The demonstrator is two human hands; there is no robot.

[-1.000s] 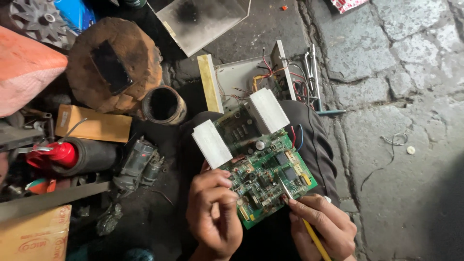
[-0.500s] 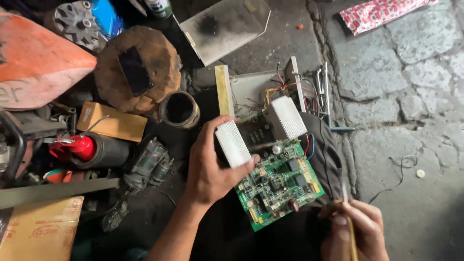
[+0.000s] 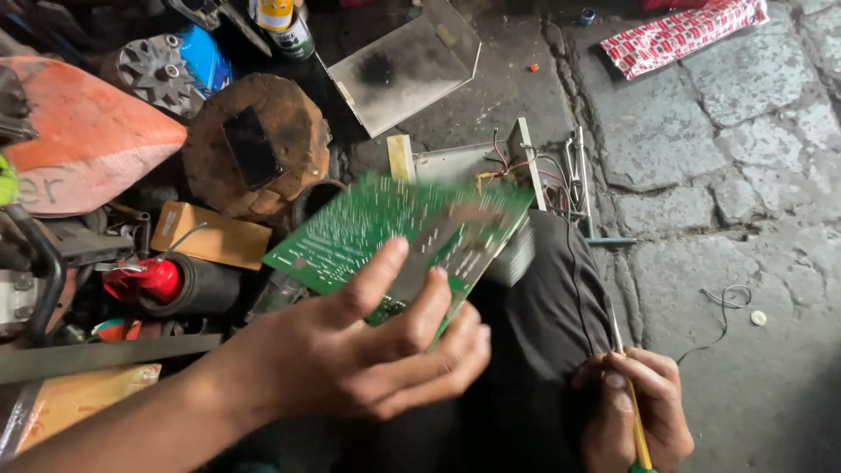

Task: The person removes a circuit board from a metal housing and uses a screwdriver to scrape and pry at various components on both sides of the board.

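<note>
**Board up in your left hand, solder side showing**

Your left hand (image 3: 368, 359) had its fingers (image 3: 420, 302) and thumb clamped on the green circuit board (image 3: 385, 232), lifted over your knee with the solder side toward you, blurred. Your right hand (image 3: 635, 412) was closed around a yellow-handled tool (image 3: 632, 412), low by the knee and well apart from the board. The grey metal casing (image 3: 455, 162) with loose wires lay on the ground just beyond the board. Judging by that: board was out and in hand, tool not on it yet. Any rework was not visible.
</note>
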